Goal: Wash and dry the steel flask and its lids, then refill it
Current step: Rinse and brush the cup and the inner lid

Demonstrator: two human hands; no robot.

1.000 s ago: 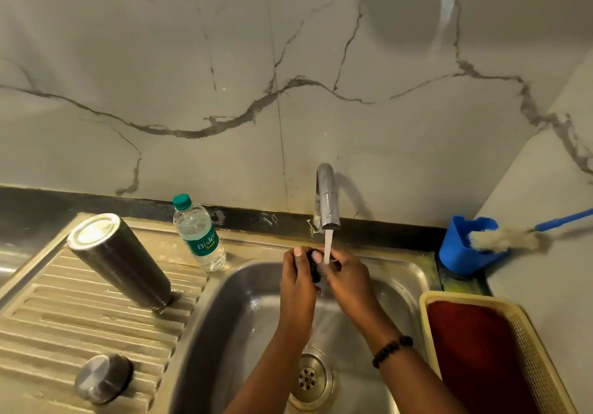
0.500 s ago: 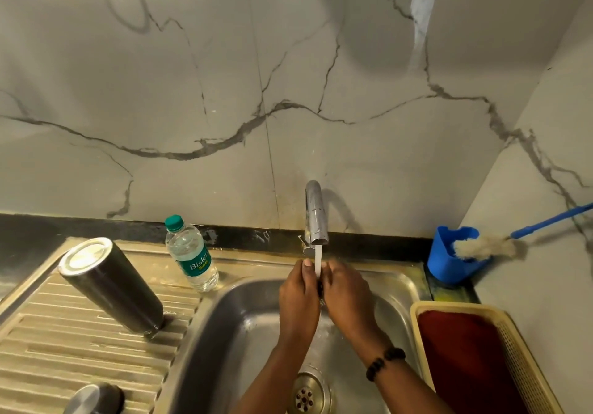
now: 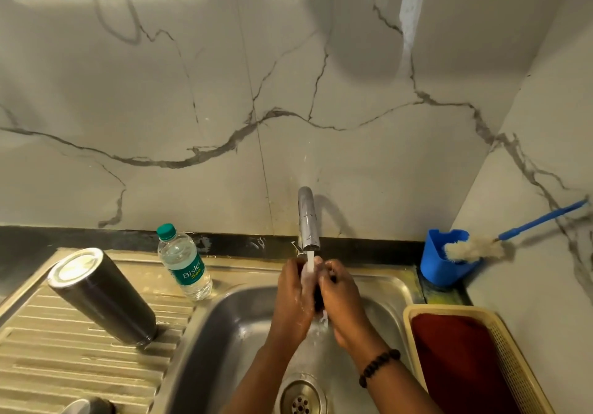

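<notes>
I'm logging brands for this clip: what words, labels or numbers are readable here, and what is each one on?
"Bisleri": white brand lettering on the green label of the water bottle beside the sink.
"500": smaller yellowish print under the brand on the same label; blurred, so this reading is uncertain.
Any finer print on that label is too small to read.
The flask, tap, blue holder and basket show no readable text.
</notes>
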